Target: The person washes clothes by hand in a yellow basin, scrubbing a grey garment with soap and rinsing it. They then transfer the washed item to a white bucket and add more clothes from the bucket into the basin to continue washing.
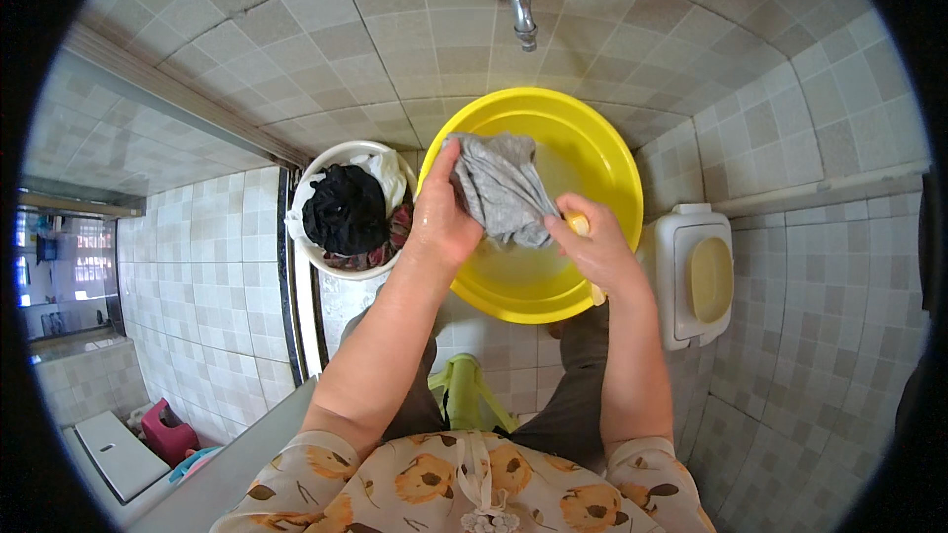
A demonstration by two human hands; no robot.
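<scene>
Above a round yellow plastic basin a wet grey cloth garment is spread between my hands. My left hand grips its left edge, thumb on top. With my right hand I pinch the garment's lower right corner and also hold a yellow-handled brush or similar tool, mostly hidden by my palm and fingers. Cloudy water lies in the basin, partly below the cloth.
Left of the basin, a white tub holds black, white and dark red patterned clothes. A metal faucet juts from the tiled wall. At right stands a white lidded container with an oval yellow dish. A green plastic stool is beneath me.
</scene>
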